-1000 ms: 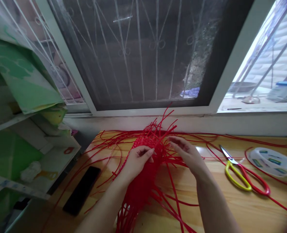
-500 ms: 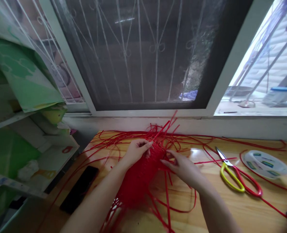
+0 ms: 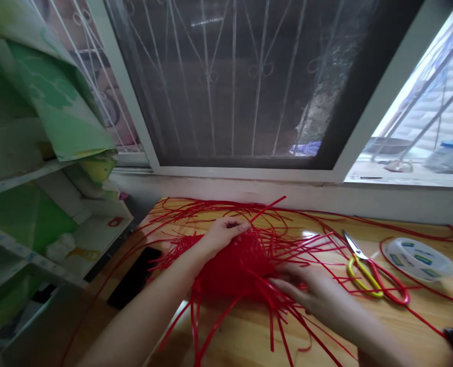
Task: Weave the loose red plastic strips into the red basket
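Observation:
A red woven piece (image 3: pixel 226 272) made of thin strips lies on the wooden table, with loose strip ends sticking out all around it. At its far edge, my left hand (image 3: pixel 226 234) is closed, pinching a red strip (image 3: pixel 269 209) that points up and to the right. My right hand (image 3: pixel 303 288) is at the right side of the weave, among the loose ends, with its fingers bent and somewhat blurred. Whether it grips any strips I cannot make out.
Scissors (image 3: pixel 372 275) with yellow and red handles lie at the right, touched by strips. Beyond them sits a roll of clear tape (image 3: pixel 421 260). A black phone (image 3: pixel 132 278) is at the left near shelves (image 3: pixel 92 244). Long red strips (image 3: pixel 211 204) run along the back under the window.
The woven piece has turned, so its loose ends now fan out to the right and front. My right hand has moved down and to the right. My left hand still pinches a strip.

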Motion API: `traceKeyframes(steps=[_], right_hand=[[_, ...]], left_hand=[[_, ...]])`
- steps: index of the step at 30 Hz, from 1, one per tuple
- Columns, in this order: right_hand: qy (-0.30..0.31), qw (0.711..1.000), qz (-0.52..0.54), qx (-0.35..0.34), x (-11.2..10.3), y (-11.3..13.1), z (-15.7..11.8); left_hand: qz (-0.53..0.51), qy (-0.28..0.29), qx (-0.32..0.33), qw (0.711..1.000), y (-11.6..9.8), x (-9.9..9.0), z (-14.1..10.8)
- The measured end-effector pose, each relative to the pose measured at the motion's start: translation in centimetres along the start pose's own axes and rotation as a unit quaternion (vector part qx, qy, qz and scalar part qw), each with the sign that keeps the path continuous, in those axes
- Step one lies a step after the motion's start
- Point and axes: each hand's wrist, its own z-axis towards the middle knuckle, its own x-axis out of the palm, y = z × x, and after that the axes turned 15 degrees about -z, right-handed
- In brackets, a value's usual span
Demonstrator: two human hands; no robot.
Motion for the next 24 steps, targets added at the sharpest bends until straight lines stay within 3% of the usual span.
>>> traceKeyframes(steps=[6, 9, 15, 19, 24], right_hand=[[-0.163, 0.968, 0.191, 0.006, -1.4, -1.0, 1.7], [-0.13, 0.977, 0.167, -0.025, -0.2, -0.9, 3.6], [-0.029, 0.999, 0.042, -0.016, 2.1, -1.1, 5.7], [-0.053, 0.993, 0.101, 0.003, 2.7, -0.8, 5.8], [-0.095, 0.986, 0.131, 0.024, 3.2, -0.6, 5.6]], left_hand=[[-0.084, -0.021, -0.01, 0.996, -0.7, -0.1, -1.3], [-0.096, -0.02, -0.003, 0.995, -1.0, -0.3, -1.5], [-0.122, -0.034, 0.017, 0.992, -1.9, -0.8, -2.8], [-0.155, -0.064, 0.014, 0.986, -2.9, -1.6, -4.0], [0.033, -0.068, 0.078, 0.994, -3.7, -2.0, -5.3]])
